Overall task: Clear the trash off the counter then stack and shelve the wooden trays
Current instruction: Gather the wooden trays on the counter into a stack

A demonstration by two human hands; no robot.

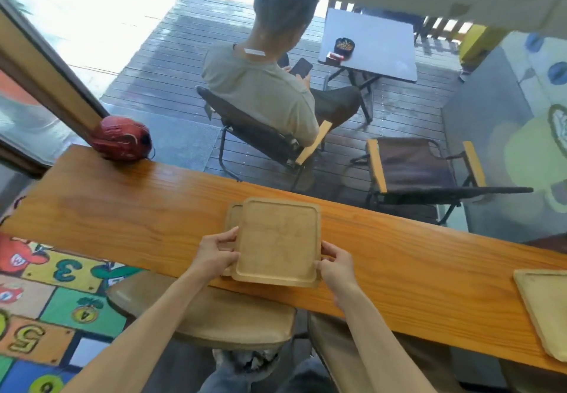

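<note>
A square wooden tray (277,240) lies on top of a second wooden tray (233,214), whose left edge sticks out beneath it, on the long wooden counter (122,208). My left hand (216,253) grips the left edge of the two trays. My right hand (336,265) holds the top tray's near right corner. The pair overhangs the counter's near edge a little. Another wooden tray (543,309) lies on the counter at the far right, partly out of frame.
A red helmet (122,141) rests at the counter's far left end. Beyond the counter a person sits in a folding chair (260,144), beside another folding chair (420,171) and a small grey table (374,43). A wooden stool (208,313) stands under the counter.
</note>
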